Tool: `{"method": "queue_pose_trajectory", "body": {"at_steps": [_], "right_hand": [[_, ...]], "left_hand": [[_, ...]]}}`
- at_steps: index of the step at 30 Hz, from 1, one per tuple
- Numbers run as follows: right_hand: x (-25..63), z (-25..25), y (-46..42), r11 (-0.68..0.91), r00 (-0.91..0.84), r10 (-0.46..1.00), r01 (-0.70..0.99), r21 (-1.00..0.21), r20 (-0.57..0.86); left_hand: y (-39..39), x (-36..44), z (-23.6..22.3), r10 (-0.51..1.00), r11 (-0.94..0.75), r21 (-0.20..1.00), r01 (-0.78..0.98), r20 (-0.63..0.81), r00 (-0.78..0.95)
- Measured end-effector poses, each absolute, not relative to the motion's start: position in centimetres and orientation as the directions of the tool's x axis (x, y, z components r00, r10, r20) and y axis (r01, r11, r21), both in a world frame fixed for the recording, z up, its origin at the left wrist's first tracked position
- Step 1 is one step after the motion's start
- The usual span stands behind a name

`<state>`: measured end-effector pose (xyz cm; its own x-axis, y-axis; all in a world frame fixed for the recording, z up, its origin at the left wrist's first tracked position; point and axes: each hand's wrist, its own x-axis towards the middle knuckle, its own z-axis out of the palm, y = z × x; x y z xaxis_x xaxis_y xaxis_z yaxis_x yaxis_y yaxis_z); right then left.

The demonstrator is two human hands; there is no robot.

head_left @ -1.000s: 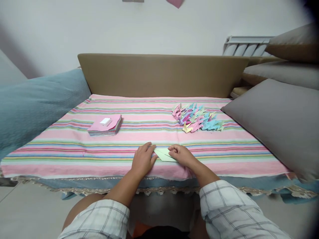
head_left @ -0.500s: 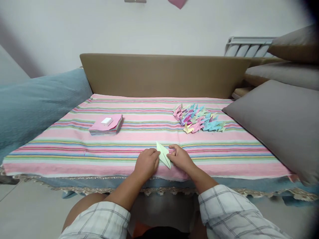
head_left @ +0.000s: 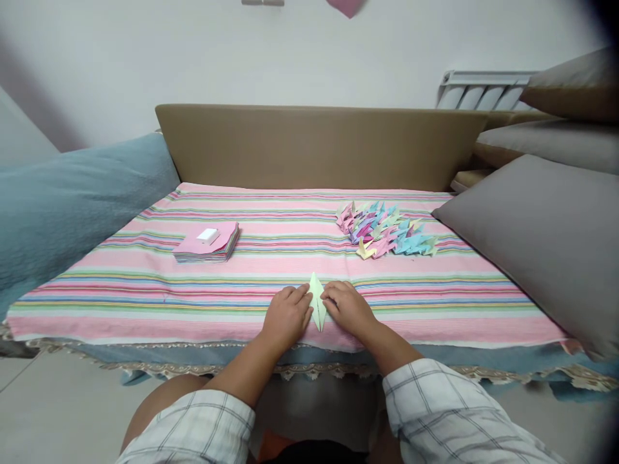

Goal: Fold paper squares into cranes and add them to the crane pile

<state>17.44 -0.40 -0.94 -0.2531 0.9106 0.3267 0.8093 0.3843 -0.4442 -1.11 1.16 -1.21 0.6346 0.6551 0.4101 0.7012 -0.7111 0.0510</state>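
Observation:
A pale green folded paper [head_left: 318, 303], shaped like a narrow diamond with a slit down its middle, lies on the striped cloth [head_left: 271, 263] near the front edge. Its long points face away from me and toward me. My left hand [head_left: 287, 314] grips its left side, fingers bent together at the edge. At the right corner, my right hand [head_left: 349, 309] pinches the paper between thumb and fingers. The fingertips hide parts of both side corners.
Several folded paper cranes [head_left: 384, 231] in mixed colours are heaped at the back right. On the left stands a stack of coloured paper sheets [head_left: 206, 248] with a small white block [head_left: 207, 236] on top. A grey cushion [head_left: 532, 238] borders the right side, a brown board [head_left: 319, 148] the back.
The green paper has turned so its long axis, slanted before, now points nearly straight away from me. My right hand's fingers have closed in on its right side.

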Motion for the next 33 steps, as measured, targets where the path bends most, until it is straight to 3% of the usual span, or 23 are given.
{"method": "queue_pose_trajectory", "body": {"at_steps": [11, 33], "right_hand": [[17.3, -1.3, 0.1, 0.329, -0.232, 0.933, 0.857, -0.395, 0.274], [16.9, -0.9, 0.9, 0.210, -0.161, 0.974, 0.905, -0.370, 0.160]], "left_hand": [[1.3, -0.9, -1.1, 0.686, -0.702, 0.110, 0.704, 0.369, 0.627], [1.8, 0.0, -0.2, 0.782, -0.615, 0.119, 0.779, 0.217, 0.584]]}}
